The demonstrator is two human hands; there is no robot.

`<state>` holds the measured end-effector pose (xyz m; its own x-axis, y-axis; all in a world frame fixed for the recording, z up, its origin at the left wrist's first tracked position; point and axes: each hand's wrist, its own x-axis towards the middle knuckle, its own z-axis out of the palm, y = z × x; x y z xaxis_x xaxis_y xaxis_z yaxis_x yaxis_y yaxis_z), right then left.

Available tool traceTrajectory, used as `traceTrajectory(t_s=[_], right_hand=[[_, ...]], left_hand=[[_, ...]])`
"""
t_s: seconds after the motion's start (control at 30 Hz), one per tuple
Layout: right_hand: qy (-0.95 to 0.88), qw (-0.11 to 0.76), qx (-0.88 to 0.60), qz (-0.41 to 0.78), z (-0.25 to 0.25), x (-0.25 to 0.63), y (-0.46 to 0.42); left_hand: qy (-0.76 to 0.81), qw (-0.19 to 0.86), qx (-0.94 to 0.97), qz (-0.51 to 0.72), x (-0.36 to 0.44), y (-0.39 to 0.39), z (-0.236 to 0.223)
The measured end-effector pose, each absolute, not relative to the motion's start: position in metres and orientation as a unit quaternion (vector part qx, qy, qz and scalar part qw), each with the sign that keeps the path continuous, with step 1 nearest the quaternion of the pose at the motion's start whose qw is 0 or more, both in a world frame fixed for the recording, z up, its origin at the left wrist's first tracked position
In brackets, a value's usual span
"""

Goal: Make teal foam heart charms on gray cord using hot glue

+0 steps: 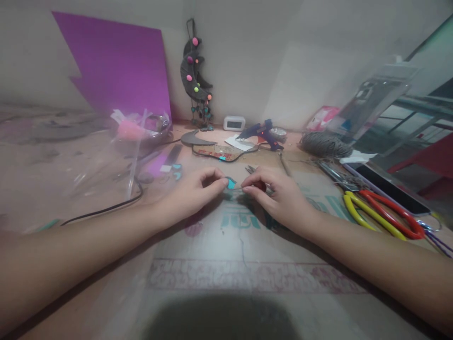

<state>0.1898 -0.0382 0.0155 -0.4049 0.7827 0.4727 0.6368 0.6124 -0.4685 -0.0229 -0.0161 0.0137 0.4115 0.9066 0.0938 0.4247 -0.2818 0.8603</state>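
My left hand is closed in a pinch at the left end of a small turquoise piece with a dark grey edge. A thin grey strand of yarn runs from that piece to my right hand, whose thumb and index finger are pinched on it. Both hands are held just above the tabletop. Metal tips of a small tool show behind my right fingers, and a dark red part lies under them; the rest of it is hidden.
A blue glue gun with a lit red light lies at the back, beside a grey crescent and a white digital clock. On the right are grey yarn, scissors and a phone. A moon ornament hangs behind.
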Motion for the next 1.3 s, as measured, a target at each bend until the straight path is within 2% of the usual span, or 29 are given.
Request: traceTrajectory(t_s=[1.0,1.3], right_hand=[[-0.828,0.340,-0.432,0.109,0.0129,0.1888,-0.0373],[-0.822,0.343,-0.425,0.159,0.0137,0.1878,-0.0371]], left_hand=[[0.413,0.394,0.779,0.259,-0.0254,-0.0163,0.0101],[0.396,0.389,0.793,0.250,-0.0255,-0.0166,0.0113]])
